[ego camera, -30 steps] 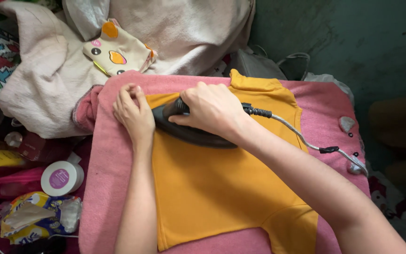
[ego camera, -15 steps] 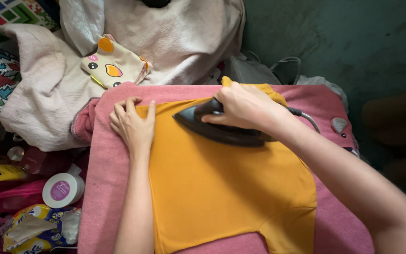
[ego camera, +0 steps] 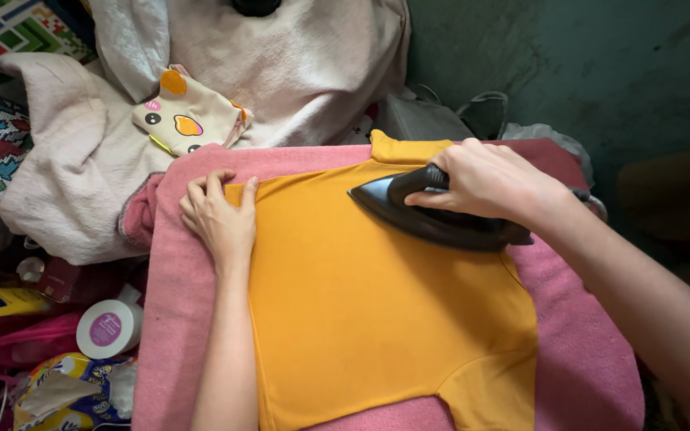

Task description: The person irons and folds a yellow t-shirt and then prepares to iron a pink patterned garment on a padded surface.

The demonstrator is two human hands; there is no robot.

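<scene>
Iron (ego camera: 433, 214) slid rightward across the shirt (ego camera: 369, 303) since a second ago, right hand (ego camera: 485, 182) fingers wrapped around its handle, left hand (ego camera: 219, 214) flat with fingers together pinning the shirt's edge, shirt spread on pink towel (ego camera: 177, 319), round tub (ego camera: 109, 328) nearby.

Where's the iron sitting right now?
In the head view the black iron rests on the upper right part of the orange shirt, gripped by the right hand, with the left hand flat on the shirt's left edge.
</scene>
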